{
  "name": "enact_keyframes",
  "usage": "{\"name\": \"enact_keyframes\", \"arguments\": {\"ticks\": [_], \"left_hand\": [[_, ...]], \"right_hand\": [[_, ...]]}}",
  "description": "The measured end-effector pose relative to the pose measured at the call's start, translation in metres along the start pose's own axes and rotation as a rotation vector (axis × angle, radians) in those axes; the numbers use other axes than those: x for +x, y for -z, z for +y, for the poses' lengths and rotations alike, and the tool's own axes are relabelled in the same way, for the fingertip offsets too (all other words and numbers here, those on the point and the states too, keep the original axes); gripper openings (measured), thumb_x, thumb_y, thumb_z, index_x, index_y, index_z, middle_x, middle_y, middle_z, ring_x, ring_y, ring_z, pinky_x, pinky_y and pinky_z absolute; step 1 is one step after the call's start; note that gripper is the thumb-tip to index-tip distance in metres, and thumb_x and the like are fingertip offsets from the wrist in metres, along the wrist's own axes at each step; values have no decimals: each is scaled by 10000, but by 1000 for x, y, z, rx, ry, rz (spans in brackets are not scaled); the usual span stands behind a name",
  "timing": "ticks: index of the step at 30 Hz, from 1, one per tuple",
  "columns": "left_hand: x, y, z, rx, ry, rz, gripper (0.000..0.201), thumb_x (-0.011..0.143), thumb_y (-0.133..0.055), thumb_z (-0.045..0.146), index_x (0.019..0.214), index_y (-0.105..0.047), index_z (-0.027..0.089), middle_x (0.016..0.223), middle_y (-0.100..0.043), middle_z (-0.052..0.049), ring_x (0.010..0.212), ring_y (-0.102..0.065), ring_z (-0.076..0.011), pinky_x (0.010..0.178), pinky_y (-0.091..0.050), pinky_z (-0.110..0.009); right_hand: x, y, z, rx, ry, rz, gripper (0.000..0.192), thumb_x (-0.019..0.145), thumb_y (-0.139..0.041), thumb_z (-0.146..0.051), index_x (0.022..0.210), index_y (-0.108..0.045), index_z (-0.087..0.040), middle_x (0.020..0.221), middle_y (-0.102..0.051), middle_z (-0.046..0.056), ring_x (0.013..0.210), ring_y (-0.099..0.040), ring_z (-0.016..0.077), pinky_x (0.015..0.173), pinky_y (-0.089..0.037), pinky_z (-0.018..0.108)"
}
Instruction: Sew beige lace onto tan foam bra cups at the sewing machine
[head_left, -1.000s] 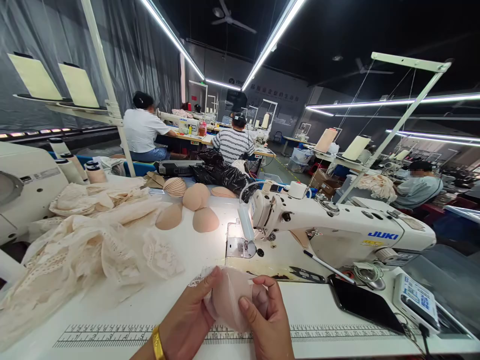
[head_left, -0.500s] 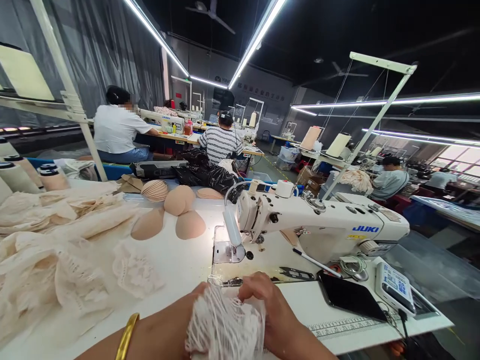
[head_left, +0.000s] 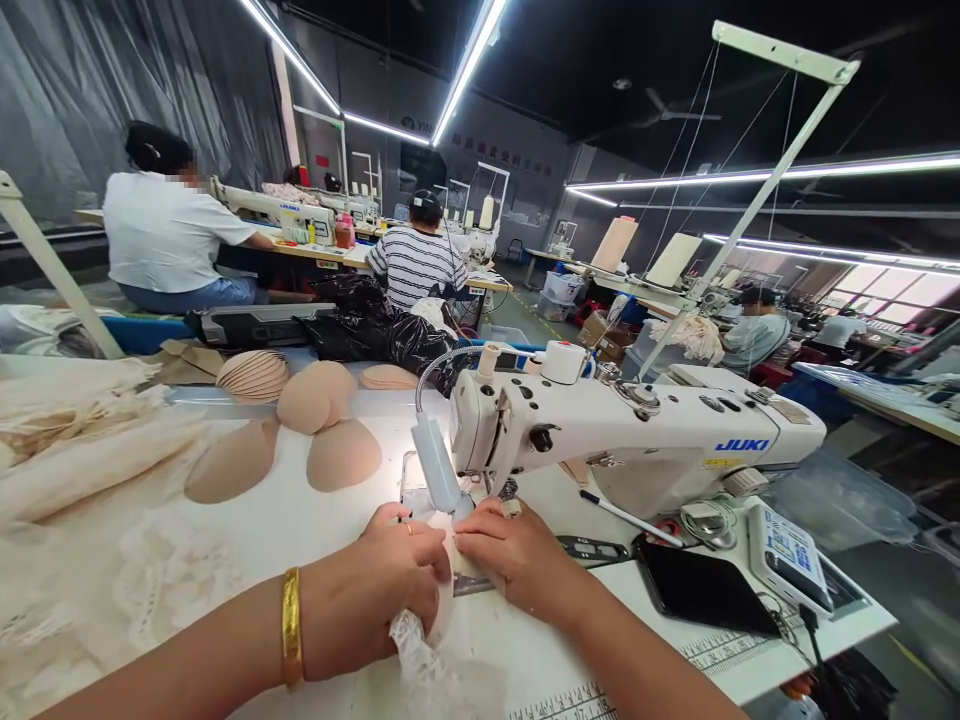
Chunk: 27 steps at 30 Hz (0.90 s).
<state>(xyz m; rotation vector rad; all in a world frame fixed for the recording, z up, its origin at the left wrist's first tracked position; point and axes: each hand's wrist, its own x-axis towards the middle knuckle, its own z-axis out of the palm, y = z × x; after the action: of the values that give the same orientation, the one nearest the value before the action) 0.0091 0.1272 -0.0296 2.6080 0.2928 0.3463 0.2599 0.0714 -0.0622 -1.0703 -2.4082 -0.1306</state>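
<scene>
I've got both hands pinching the lace piece [head_left: 431,640] just in front of the sewing machine [head_left: 600,430]: left hand [head_left: 375,590] and right hand [head_left: 517,560] sit close to the needle, so fingers risk a prick

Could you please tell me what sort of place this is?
Most likely a garment sewing workshop: a JUKI sewing machine, foam bra cups and lace fabric on the table, other people seated at machines behind.
</scene>
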Motion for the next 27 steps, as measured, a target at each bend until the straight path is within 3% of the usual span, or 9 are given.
{"name": "enact_keyframes", "arguments": {"ticks": [8,16,21,27], "left_hand": [[0,-7,-8,-27,39,22,316,613,-806,34,746,-765,318,1127,-710,32,1063,-682,-278,1071,-356,-519],[2,0,0,-29,92,-5,285,655,-770,48,770,-756,308,1170,-713,27,1081,-689,-310,1061,-356,-586],[1,-7,-9,3,82,-11,338,606,-771,45,772,-766,339,1169,-711,43,1079,-676,-305,1054,-382,-550],[4,-4,-13,61,54,-30,368,585,-765,37,808,-792,329,1160,-718,23,985,-681,-245,984,-441,-414]], "right_hand": [[-1,-4,5,-37,-74,-25,285,937,-618,-48,1088,-718,-267,1156,-794,35,995,-689,222,881,-512,357],[-3,-4,6,-21,-86,-5,293,970,-567,-66,1112,-721,-272,1157,-797,37,966,-684,222,906,-519,376],[-3,-3,5,-18,-77,-7,308,968,-557,-55,1121,-717,-269,1104,-801,41,975,-688,227,911,-526,380],[-5,-4,6,-9,-69,-11,334,949,-569,-33,1142,-715,-263,1161,-795,43,999,-687,225,921,-539,371]]}}
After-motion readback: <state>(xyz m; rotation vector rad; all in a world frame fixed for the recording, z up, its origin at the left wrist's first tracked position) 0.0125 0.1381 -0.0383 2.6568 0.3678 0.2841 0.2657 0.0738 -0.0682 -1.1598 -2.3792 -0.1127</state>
